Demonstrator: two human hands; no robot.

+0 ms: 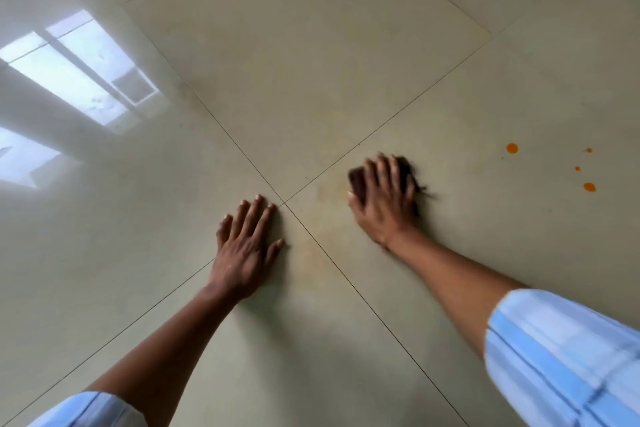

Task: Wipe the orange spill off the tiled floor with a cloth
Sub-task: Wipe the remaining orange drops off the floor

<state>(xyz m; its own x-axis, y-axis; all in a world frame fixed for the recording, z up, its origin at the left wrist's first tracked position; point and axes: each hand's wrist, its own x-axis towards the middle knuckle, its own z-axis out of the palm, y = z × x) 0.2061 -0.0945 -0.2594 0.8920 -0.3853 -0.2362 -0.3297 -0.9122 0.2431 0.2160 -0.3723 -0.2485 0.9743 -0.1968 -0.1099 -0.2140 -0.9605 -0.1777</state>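
My right hand [384, 198] presses a dark brown cloth [356, 178] flat on the beige tiled floor [311, 62], fingers spread over it; most of the cloth is hidden under the hand. My left hand [246, 243] lies flat on the floor with straight fingers, just left of where the tile joints cross. A faint orange smear [311, 250] stains the tiles between the two hands. Several bright orange drops [512, 148] sit on the floor to the right of the cloth, the lowest orange drop [589, 187] nearest the frame's edge.
A window's bright reflection [79, 69] glares on the glossy tiles at the left. Thin dark tile joints [381, 125] cross near my left fingertips. Light blue striped sleeves show at the bottom corners.
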